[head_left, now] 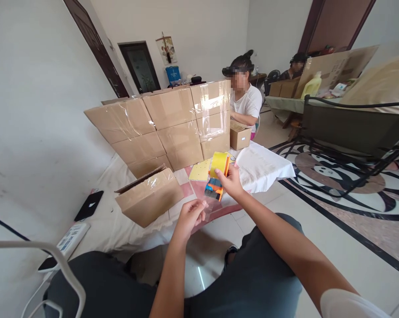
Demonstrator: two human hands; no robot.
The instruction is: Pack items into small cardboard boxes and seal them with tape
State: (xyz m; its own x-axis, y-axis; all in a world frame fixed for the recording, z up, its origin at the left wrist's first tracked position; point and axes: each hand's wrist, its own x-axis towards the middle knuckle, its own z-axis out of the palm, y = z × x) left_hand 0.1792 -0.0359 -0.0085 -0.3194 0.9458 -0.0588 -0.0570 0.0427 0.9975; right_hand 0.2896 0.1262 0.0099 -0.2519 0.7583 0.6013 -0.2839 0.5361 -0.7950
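Observation:
My right hand (231,180) is closed around a tape dispenser (215,189) with an orange frame, blue and dark parts, and a yellow roll of tape (219,162). Just below its front end, my left hand (193,214) has its fingers pinched together. A faint see-through strip of tape (212,206) seems to run from the dispenser to those fingers. Behind the dispenser lies a yellow sheet with small marks (199,171) on the table. To the left of both hands stands a small cardboard box (153,194), its top flap raised.
A wall of taped cardboard boxes (176,126) rises along the table's (265,165) far side, with a smaller box (240,136) at its right end. A black phone (89,206) and a white power strip (70,240) lie at left. Two people (247,95) sit beyond. A folding chair (355,128) stands right.

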